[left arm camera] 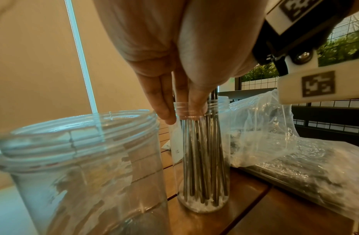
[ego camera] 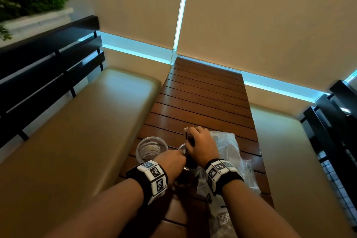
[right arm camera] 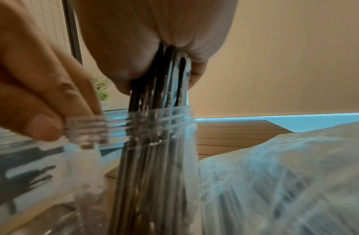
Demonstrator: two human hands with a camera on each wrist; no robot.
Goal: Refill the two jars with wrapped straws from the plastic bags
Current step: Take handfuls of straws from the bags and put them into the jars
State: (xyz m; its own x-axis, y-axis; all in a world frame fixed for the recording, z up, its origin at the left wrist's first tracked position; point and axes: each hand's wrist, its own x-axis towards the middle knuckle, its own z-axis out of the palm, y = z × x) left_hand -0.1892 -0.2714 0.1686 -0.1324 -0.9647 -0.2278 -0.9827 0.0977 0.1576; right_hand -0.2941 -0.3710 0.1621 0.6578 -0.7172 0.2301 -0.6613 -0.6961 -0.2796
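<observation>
A narrow clear jar stands on the wooden table near its front edge. My left hand pinches the jar's threaded rim between its fingertips. My right hand is directly above the jar and grips a bundle of dark wrapped straws. The lower ends of the straws reach the jar's bottom. A wider clear jar stands to the left with no straws in it.
Two crumpled clear plastic bags with dark straws lie on the table to the right of the jars. Padded benches flank the table. Dark railings run behind both benches.
</observation>
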